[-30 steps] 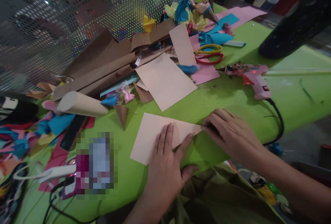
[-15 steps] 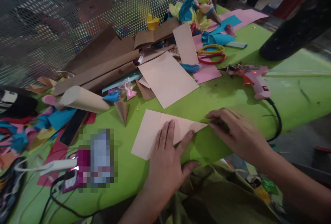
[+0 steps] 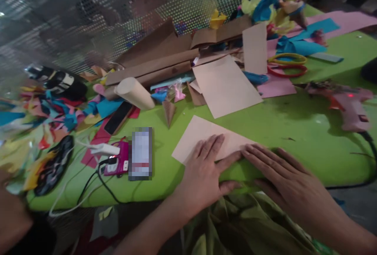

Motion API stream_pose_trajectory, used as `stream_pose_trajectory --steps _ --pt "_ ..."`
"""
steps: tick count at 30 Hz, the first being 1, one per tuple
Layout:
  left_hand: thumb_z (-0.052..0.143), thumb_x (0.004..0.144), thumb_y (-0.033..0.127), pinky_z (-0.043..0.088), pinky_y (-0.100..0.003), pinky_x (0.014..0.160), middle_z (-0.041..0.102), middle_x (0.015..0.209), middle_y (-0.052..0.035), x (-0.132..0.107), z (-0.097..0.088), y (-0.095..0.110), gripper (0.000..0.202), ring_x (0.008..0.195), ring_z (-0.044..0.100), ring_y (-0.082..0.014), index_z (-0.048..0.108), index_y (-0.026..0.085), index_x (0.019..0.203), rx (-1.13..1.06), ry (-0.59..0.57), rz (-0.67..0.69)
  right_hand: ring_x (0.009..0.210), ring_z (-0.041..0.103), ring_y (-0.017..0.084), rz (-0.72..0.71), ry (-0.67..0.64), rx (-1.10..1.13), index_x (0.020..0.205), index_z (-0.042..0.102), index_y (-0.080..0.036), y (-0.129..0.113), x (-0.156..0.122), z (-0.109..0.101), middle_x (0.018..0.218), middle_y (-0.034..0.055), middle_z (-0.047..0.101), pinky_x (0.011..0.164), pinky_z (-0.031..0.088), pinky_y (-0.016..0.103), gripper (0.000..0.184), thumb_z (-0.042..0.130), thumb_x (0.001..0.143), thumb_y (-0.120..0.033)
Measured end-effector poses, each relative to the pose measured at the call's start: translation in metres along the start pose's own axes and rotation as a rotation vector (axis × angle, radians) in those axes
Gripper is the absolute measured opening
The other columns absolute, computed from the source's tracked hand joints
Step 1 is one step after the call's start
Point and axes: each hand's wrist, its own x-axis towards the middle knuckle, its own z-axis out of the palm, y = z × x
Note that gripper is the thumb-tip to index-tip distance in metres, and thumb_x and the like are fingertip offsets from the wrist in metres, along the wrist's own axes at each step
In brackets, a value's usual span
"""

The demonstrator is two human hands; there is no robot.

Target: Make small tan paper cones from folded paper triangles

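Note:
A folded sheet of pale pinkish paper (image 3: 191,139) lies on the green table (image 3: 282,121) in front of me. My left hand (image 3: 206,168) rests flat on it, fingers spread. My right hand (image 3: 279,172) lies stretched out over the paper's right-hand point, with its fingertips beside my left index finger; the point is hidden under it. Just beyond lies a larger flat sheet of the same pale paper (image 3: 226,86). A small brown paper cone (image 3: 169,113) stands left of that sheet.
A pink glue gun (image 3: 352,108) with a lit red light sits at the right, its black cord trailing off the edge. Scissors (image 3: 287,64), brown cardboard (image 3: 159,62) and a paper roll (image 3: 135,93) line the back. A phone (image 3: 140,155) and a power strip (image 3: 119,159) lie left.
My right hand has gone from pinching at the paper's pointed end to lying flat over it. My left hand stays on the paper. The view has swung left, showing part of another person.

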Motion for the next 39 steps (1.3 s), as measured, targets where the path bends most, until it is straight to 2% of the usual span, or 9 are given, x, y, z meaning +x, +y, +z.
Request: stream_pose_trajectory --steps 5,9,12,18,22,26,30,34,39 --pt "0.044 0.094 0.066 0.027 -0.054 0.119 0.025 0.167 -0.0028 -0.037 -0.004 -0.018 0.072 0.151 0.028 -0.0278 0.023 0.038 0.158 0.074 -0.022 -0.077 0.13 0.058 0.03 -0.001 0.005 -0.009 0.159 0.028 -0.022 -0.001 0.001 -0.002 0.15 0.0099 0.054 0.108 0.04 0.051 0.06 0.042 0.102 -0.036" --pt "0.043 0.098 0.059 0.024 -0.055 0.121 0.03 0.165 -0.0042 -0.067 -0.005 -0.026 0.07 0.151 0.028 -0.0271 0.024 0.031 0.158 0.119 -0.018 -0.133 0.131 0.057 0.03 0.009 -0.024 -0.022 0.159 0.028 -0.023 -0.002 0.002 -0.004 0.152 0.0098 0.053 0.106 0.039 0.052 0.06 0.041 0.102 -0.035" --pt "0.041 0.1 0.055 0.02 -0.056 0.122 0.032 0.164 -0.0048 -0.079 -0.004 -0.023 0.066 0.15 0.029 -0.027 0.026 0.028 0.158 0.134 -0.004 -0.159 0.131 0.057 0.032 0.024 -0.031 -0.02 0.159 0.028 -0.025 -0.003 0.003 -0.004 0.151 0.0099 0.053 0.106 0.038 0.053 0.059 0.042 0.102 -0.034" --pt "0.04 0.1 0.053 0.021 -0.052 0.124 0.042 0.159 -0.0085 -0.084 -0.001 -0.012 0.064 0.15 0.032 -0.0275 0.038 0.017 0.154 0.187 0.072 -0.151 0.127 0.06 0.032 0.03 -0.03 -0.029 0.157 0.033 -0.026 -0.003 0.004 -0.009 0.148 0.0102 0.057 0.106 0.037 0.054 0.056 0.041 0.102 -0.036" --pt "0.041 0.101 0.048 0.022 -0.052 0.124 0.045 0.157 -0.0058 -0.09 0.002 -0.011 0.058 0.147 0.036 -0.026 0.038 0.022 0.154 0.187 0.093 -0.165 0.124 0.062 0.033 0.036 -0.033 -0.054 0.155 0.035 -0.026 -0.006 0.007 -0.013 0.145 0.0114 0.059 0.105 0.037 0.055 0.054 0.04 0.102 -0.036" --pt "0.044 0.1 0.049 0.021 -0.053 0.124 0.043 0.158 -0.0067 -0.093 0.007 -0.011 0.064 0.148 0.035 -0.027 0.033 0.02 0.156 0.169 0.09 -0.169 0.126 0.06 0.034 0.029 -0.03 -0.101 0.151 0.042 -0.023 -0.019 0.017 -0.01 0.145 0.0143 0.058 0.105 0.034 0.057 0.051 0.04 0.102 -0.036" --pt "0.046 0.099 0.047 0.021 -0.053 0.123 0.045 0.157 -0.006 -0.094 0.009 -0.013 0.063 0.148 0.035 -0.0274 0.033 0.022 0.156 0.167 0.113 -0.18 0.137 0.051 0.029 -0.101 -0.092 -0.085 0.15 0.043 -0.027 -0.027 0.019 -0.003 0.152 0.0079 0.052 0.112 0.031 0.054 0.049 0.046 0.101 -0.034" --pt "0.042 0.101 0.049 0.019 -0.052 0.124 0.043 0.158 -0.0022 -0.095 0.011 -0.017 0.059 0.147 0.036 -0.0263 0.036 0.025 0.155 0.17 0.142 -0.169 0.125 0.062 0.029 -0.089 -0.082 -0.077 0.145 0.048 -0.029 -0.008 0.01 -0.012 0.144 0.0055 0.061 0.106 0.037 0.054 0.044 0.043 0.102 -0.037" --pt "0.043 0.1 0.051 0.019 -0.051 0.123 0.044 0.158 -0.002 -0.095 0.014 -0.02 0.059 0.146 0.036 -0.0266 0.04 0.025 0.153 0.151 0.174 -0.146 0.091 0.075 0.029 0.037 0.08 -0.081 0.119 0.066 -0.028 0.022 0.028 -0.032 0.109 0.0068 0.079 0.084 0.052 0.046 0.024 0.052 0.099 -0.027"
